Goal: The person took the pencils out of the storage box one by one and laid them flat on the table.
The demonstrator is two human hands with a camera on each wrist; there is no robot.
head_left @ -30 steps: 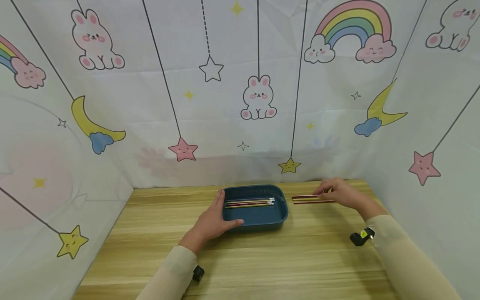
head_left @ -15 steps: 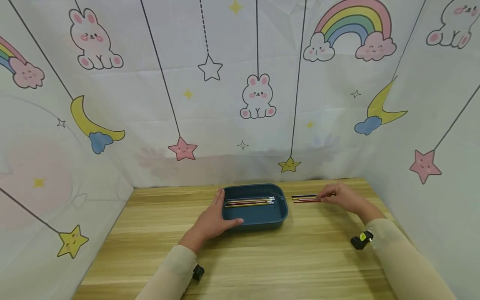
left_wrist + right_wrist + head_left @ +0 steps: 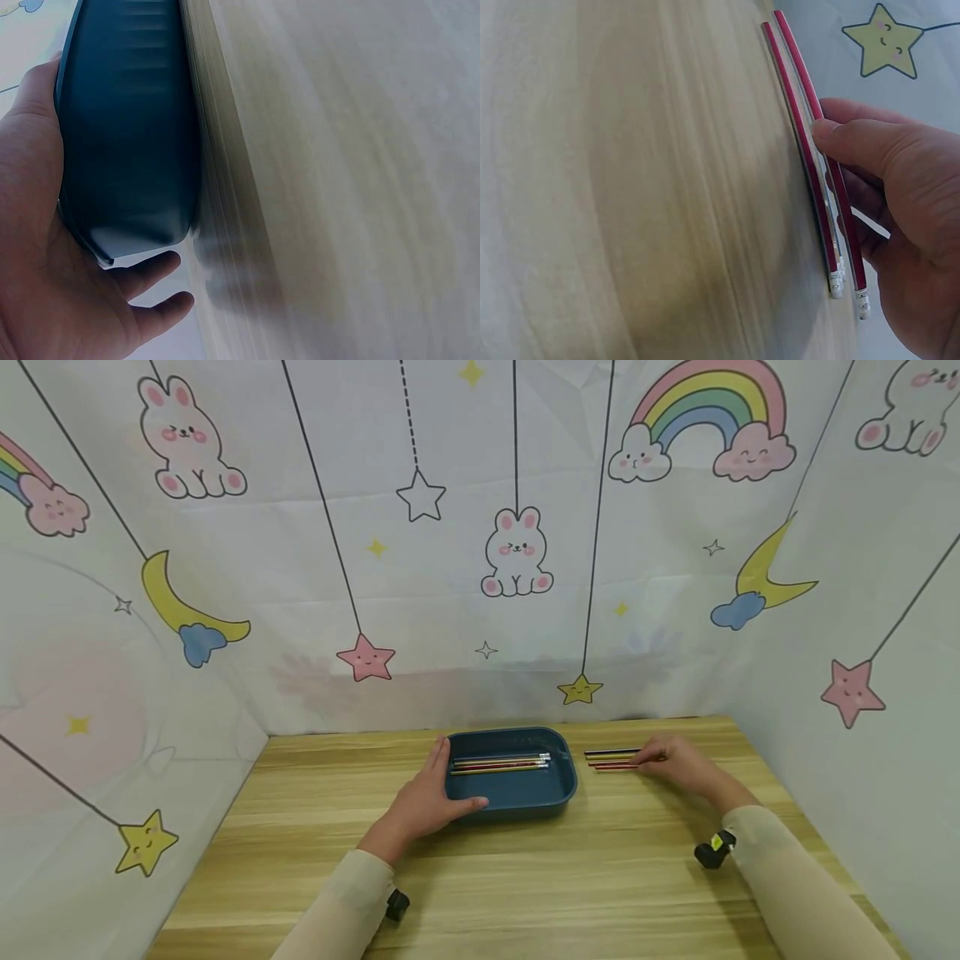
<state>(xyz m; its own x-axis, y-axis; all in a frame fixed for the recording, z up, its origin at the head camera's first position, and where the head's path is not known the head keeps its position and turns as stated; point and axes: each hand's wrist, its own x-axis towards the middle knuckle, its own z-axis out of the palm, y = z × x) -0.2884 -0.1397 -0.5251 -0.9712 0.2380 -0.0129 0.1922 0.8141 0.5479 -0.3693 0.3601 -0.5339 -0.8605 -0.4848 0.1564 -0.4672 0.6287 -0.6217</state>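
Note:
In the head view, my left hand [image 3: 422, 793] rests at the left end of a dark blue tray [image 3: 517, 797]. Its thumb lies on the near rim and the fingers stretch along the end wall. Several pencils [image 3: 498, 767] with white eraser tips lie side by side inside. Right of the tray, my right hand [image 3: 678, 767] is at a small group of pencils on the table. In the right wrist view, thumb and fingers pinch a red pencil [image 3: 801, 75] near its middle. A second red pencil [image 3: 831, 259] lies close alongside, with another partly hidden between them.
The wood-grain table [image 3: 525, 893] spreads toward me, with the tray and pencils near its back edge. A white cloth backdrop [image 3: 450, 635] printed with rabbits, stars and moons encloses the back and both sides.
My right hand has come down from the farther pencils to the nearer ones and now pinches a red pencil, slightly shifted toward me. The left hand and tray have stayed put.

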